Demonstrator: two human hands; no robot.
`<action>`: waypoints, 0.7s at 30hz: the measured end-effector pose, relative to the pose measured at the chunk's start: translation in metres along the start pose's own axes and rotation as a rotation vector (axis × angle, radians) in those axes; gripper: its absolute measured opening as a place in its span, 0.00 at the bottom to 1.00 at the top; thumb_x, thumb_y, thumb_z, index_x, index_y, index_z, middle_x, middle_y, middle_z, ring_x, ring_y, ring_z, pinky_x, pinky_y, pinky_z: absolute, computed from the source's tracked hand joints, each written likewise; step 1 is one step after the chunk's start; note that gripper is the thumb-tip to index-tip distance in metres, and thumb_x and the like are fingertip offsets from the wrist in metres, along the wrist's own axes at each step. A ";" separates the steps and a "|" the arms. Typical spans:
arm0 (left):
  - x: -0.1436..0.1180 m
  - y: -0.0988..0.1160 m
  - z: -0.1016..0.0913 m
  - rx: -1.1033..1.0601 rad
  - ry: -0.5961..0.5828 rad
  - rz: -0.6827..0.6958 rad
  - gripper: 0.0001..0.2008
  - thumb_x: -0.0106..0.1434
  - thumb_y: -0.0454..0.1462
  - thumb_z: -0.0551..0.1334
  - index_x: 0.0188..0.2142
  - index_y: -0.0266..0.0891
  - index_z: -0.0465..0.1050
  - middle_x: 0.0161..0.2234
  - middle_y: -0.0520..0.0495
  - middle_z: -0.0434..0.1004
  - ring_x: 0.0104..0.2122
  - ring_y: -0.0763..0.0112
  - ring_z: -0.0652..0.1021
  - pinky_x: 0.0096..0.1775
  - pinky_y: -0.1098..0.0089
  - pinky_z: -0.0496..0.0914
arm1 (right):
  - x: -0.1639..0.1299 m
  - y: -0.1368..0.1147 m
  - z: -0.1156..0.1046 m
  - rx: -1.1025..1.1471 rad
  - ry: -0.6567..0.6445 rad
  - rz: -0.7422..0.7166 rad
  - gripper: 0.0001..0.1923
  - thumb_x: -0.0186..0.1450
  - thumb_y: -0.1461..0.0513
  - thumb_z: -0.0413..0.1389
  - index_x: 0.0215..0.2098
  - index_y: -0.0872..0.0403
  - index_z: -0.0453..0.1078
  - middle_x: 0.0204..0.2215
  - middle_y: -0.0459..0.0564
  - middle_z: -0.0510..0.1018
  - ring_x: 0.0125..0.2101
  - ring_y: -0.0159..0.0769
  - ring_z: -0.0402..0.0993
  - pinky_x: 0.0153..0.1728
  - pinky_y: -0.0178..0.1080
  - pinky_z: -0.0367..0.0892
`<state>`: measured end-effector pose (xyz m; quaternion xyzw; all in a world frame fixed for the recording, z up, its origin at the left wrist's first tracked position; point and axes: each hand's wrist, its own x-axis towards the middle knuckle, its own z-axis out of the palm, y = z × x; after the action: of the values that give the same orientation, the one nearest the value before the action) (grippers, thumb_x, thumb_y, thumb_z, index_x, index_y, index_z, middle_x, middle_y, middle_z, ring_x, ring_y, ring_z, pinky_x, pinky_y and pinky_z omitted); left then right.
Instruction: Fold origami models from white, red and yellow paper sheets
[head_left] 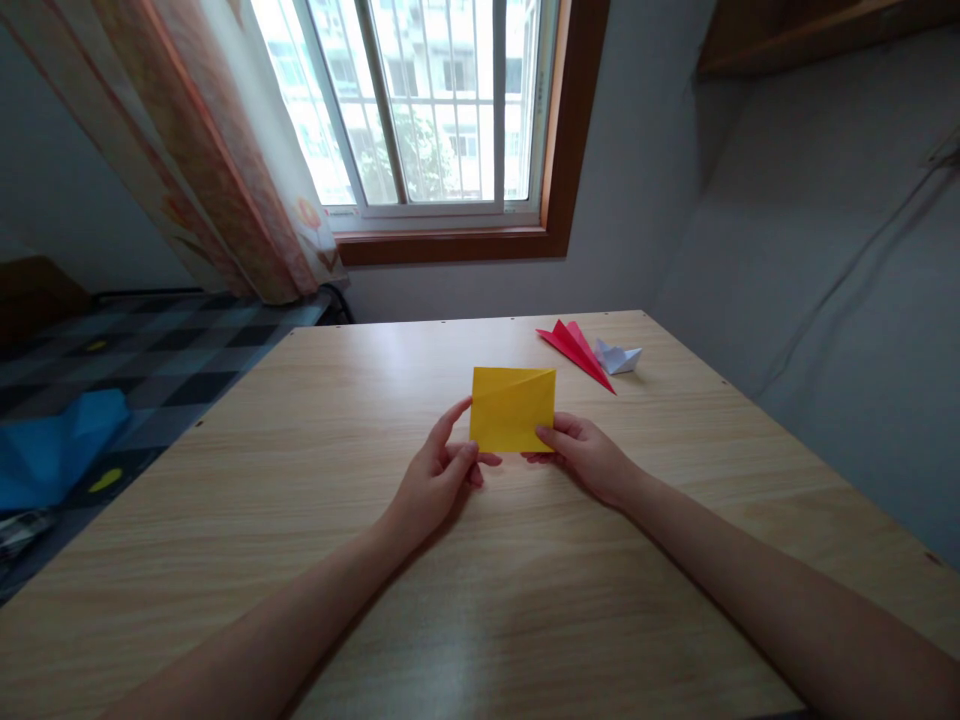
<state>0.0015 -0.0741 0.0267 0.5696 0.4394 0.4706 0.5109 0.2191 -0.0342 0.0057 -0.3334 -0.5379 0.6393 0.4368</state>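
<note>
A folded sheet of yellow paper (513, 410) is held up between both hands above the wooden table (337, 420). It looks rectangular, with a slanting crease or edge near its top. My left hand (439, 465) grips its lower left corner, the thumb in front and the index finger along the left edge. At the lower right, my right hand (585, 455) pinches the paper with its thumb on the front and the other fingers behind. The paper hides part of the fingers.
Beyond the right hand lie a red paper plane (577, 352) and a white paper boat (618, 357). Left of the table, a blue folded paper (60, 445) rests on a checkered bed (180, 340). A window (435, 100) and curtain (202, 140) are behind.
</note>
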 end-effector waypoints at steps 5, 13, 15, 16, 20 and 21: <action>0.000 0.001 0.000 0.005 0.005 -0.001 0.36 0.64 0.44 0.61 0.67 0.39 0.51 0.29 0.48 0.80 0.25 0.73 0.74 0.32 0.71 0.69 | 0.000 0.002 -0.002 -0.006 -0.020 -0.008 0.19 0.62 0.51 0.62 0.45 0.55 0.77 0.33 0.52 0.80 0.38 0.40 0.75 0.44 0.44 0.70; 0.001 0.003 0.001 -0.008 -0.020 0.000 0.37 0.65 0.43 0.61 0.68 0.39 0.49 0.24 0.54 0.72 0.25 0.72 0.73 0.31 0.72 0.68 | -0.001 -0.001 -0.001 0.001 -0.012 -0.005 0.19 0.60 0.51 0.64 0.41 0.57 0.77 0.35 0.52 0.80 0.34 0.37 0.76 0.40 0.42 0.70; 0.000 0.003 0.001 -0.006 -0.023 -0.009 0.37 0.64 0.42 0.62 0.69 0.40 0.49 0.25 0.54 0.72 0.26 0.72 0.73 0.31 0.72 0.68 | -0.001 -0.003 0.000 -0.010 -0.006 -0.008 0.19 0.60 0.50 0.64 0.40 0.57 0.76 0.34 0.52 0.80 0.34 0.37 0.76 0.40 0.42 0.70; 0.000 0.003 0.001 -0.007 -0.023 -0.011 0.37 0.64 0.42 0.62 0.69 0.41 0.49 0.25 0.54 0.72 0.26 0.72 0.73 0.32 0.72 0.68 | -0.001 -0.003 0.000 -0.016 -0.004 -0.010 0.19 0.60 0.50 0.64 0.40 0.57 0.76 0.34 0.52 0.80 0.34 0.37 0.76 0.40 0.42 0.70; 0.000 0.005 0.001 -0.011 -0.015 -0.011 0.37 0.63 0.42 0.63 0.68 0.43 0.50 0.26 0.55 0.72 0.26 0.72 0.73 0.32 0.72 0.68 | -0.001 -0.004 0.000 -0.022 -0.006 -0.006 0.20 0.59 0.50 0.64 0.40 0.57 0.76 0.34 0.52 0.79 0.34 0.37 0.75 0.39 0.41 0.70; 0.000 0.006 0.001 -0.009 -0.016 -0.013 0.37 0.63 0.42 0.63 0.67 0.43 0.50 0.26 0.55 0.72 0.27 0.72 0.73 0.32 0.72 0.68 | -0.001 -0.004 0.000 -0.026 -0.009 -0.005 0.20 0.60 0.50 0.64 0.40 0.57 0.76 0.34 0.52 0.79 0.34 0.37 0.75 0.38 0.41 0.70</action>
<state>0.0030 -0.0748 0.0324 0.5680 0.4370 0.4648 0.5200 0.2202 -0.0347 0.0092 -0.3350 -0.5490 0.6325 0.4315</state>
